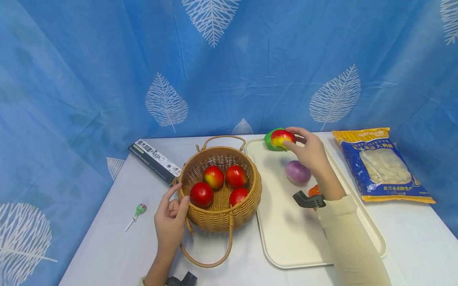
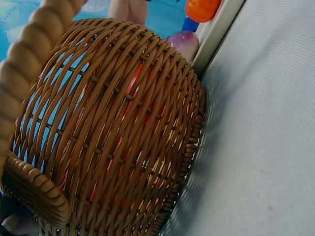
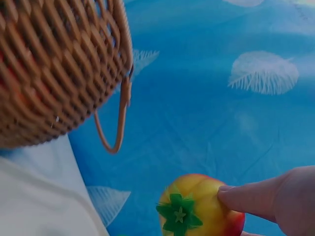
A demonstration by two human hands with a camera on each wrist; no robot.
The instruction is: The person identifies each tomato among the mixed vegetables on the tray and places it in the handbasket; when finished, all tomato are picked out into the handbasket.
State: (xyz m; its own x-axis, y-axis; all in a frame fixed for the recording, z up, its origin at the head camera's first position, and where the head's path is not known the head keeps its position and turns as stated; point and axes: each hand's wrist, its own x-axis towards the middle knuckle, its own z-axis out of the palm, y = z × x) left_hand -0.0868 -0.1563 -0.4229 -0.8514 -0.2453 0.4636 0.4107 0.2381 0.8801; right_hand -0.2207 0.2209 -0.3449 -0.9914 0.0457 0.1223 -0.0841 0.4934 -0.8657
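My right hand point(image 1: 309, 153) holds a red-and-yellow toy fruit point(image 1: 282, 138) above the far end of a cream tray point(image 1: 275, 246). In the right wrist view, this fruit point(image 3: 197, 204) shows a green star-shaped leaf cap, with the thumb on its side. Right behind it, a green item point(image 1: 269, 141) is partly hidden. My left hand point(image 1: 169, 222) is at the left side of a wicker basket point(image 1: 247, 210), index finger and thumb spread against its outside near the rim. Several red toy fruits point(image 1: 202, 194) lie in the basket.
On the tray lie a purple toy vegetable point(image 1: 298, 172) and an orange item point(image 1: 314, 190) partly behind the right wrist. A blue-and-yellow pasta bag point(image 1: 386, 167) lies right of it. Left are a black-and-white pasta box point(image 1: 155, 161) and a lollipop point(image 1: 140, 209). The basket's handle point(image 1: 209, 265) hangs forward.
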